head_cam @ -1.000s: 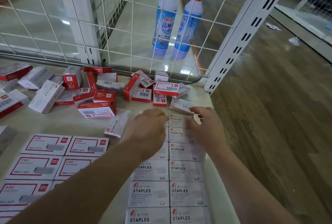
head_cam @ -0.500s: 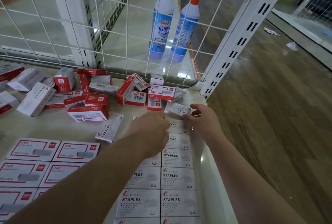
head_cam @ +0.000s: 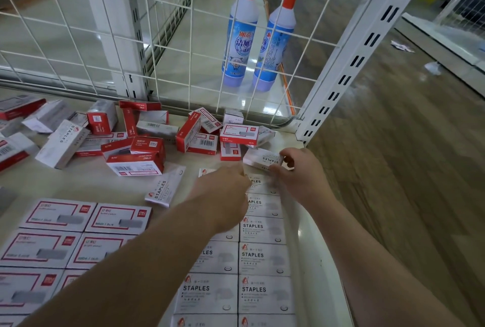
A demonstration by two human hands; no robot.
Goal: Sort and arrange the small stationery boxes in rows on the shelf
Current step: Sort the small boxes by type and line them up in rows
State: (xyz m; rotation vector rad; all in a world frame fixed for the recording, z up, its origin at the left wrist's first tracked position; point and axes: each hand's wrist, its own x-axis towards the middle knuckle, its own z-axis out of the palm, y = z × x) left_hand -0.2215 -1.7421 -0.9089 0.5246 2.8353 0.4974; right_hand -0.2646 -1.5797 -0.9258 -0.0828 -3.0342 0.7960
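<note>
Item: small stationery boxes on a pale shelf [head_cam: 86, 182], head view.

Sorted stock: white staple boxes [head_cam: 262, 258] laid flat in two columns along the shelf's right side, labels up, edges touching; red-bordered boxes [head_cam: 57, 213] laid likewise in two columns at the near left; both blocks run out of frame at the bottom, so their full count cannot be told.

Unsorted stock: a loose heap [head_cam: 147, 143] of red and white boxes along the back, some on edge, some tilted, some overlapping; one white box [head_cam: 164, 188] lying askew between heap and rows; further boxes at the far left edge.

In hand: right hand [head_cam: 301, 171] pinching a white box [head_cam: 263, 160] by its right end, fingers curled round it, box just beyond the far end of the right column; left hand [head_cam: 225, 190] back-up over the far end of the left column, fingers hidden beneath it, so whether it grips anything cannot be told.

Progress, as judged: well begun, perhaps half done; the heap remains to be sorted by kind.

Room and edges: bare shelf between rows and heap for extending both blocks; wire grid [head_cam: 78, 37] closes the back; slotted upright [head_cam: 354, 64] marks the right corner; the right column lies near the shelf's right lip, with floor below, so a box nudged sideways could drop.

Beyond the grid: two blue bottles [head_cam: 242, 37] with red caps.
</note>
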